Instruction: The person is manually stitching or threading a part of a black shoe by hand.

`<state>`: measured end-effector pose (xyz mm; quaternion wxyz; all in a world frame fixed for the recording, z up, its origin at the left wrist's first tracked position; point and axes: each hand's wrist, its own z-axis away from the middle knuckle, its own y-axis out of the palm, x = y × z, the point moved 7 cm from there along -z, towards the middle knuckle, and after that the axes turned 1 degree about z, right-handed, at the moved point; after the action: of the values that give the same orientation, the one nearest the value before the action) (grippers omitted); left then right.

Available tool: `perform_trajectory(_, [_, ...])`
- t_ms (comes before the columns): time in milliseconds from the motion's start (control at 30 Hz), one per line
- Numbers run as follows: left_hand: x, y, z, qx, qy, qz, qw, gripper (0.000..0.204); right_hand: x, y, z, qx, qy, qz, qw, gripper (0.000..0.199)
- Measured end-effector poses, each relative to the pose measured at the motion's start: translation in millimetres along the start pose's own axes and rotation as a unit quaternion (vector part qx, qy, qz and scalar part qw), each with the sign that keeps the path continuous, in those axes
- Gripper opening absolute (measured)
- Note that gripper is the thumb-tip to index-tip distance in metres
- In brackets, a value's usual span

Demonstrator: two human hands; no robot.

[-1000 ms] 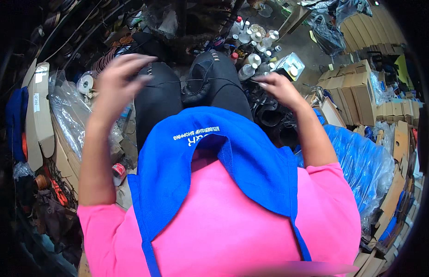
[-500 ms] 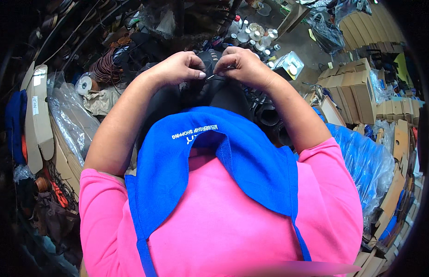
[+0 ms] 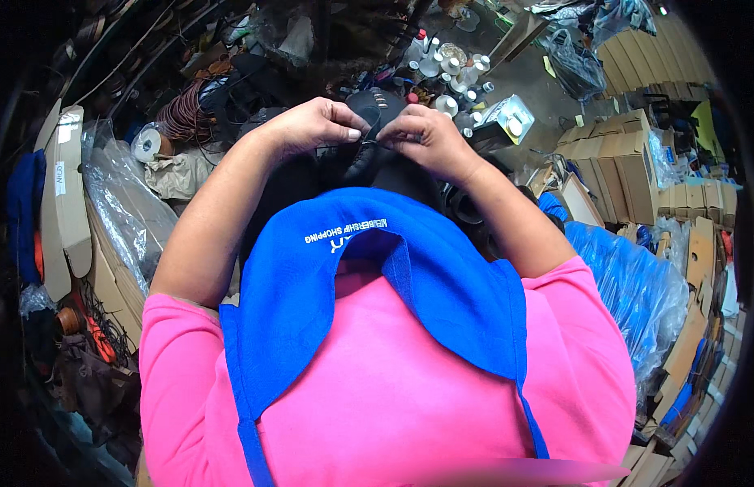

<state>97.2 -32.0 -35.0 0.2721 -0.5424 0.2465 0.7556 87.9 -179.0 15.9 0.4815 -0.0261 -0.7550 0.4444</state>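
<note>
On my lap, between my hands, is a black, rounded shoe-like piece point(image 3: 379, 112) with a row of pale crosswise strands near its far end. From the left my left hand point(image 3: 322, 126) reaches in, thumb and fingertips pinched together at its near part. Opposite it, my right hand point(image 3: 428, 138) has its fingers closed in a pinch too. A thin dark cord point(image 3: 367, 141) runs between the two sets of fingertips. Its exact path through the black piece is too small to make out.
Several white bottles point(image 3: 454, 65) stand on the floor ahead. Cardboard boxes point(image 3: 612, 154) and a plastic-wrapped blue bundle point(image 3: 624, 276) lie right. Left are a coil of brown cord point(image 3: 182, 118), a white spool point(image 3: 147, 144), clear plastic sheeting point(image 3: 125, 203) and a long cardboard piece point(image 3: 66, 211).
My right hand has shifted slightly down and nearer the left fingertips. The thin shiny sliver at its fingers no longer shows; a dark cord does. More of the black piece is visible.
</note>
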Motion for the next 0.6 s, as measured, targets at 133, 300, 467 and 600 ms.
perform_trajectory(133, [-4.6,4.0,1.0,0.037,0.014,-0.043,0.998,0.030,13.5,-0.1,8.8,-0.023,-0.018,0.055,0.998,0.026])
perform_trajectory(300, [-0.4,8.2,-3.0,0.053,0.010,-0.063,0.997,0.032,32.3,2.0,12.1,0.018,-0.033,0.193,0.980,0.022])
perform_trajectory(467, [-6.2,15.7,-3.2,0.077,0.014,-0.142,0.987,0.033,59.4,6.7,-3.8,0.137,-0.066,0.328,0.933,0.019])
perform_trajectory(600, [-22.1,11.8,-8.4,0.036,0.054,-0.296,0.953,0.030,39.2,8.4,-24.8,0.197,0.019,0.272,0.942,0.015])
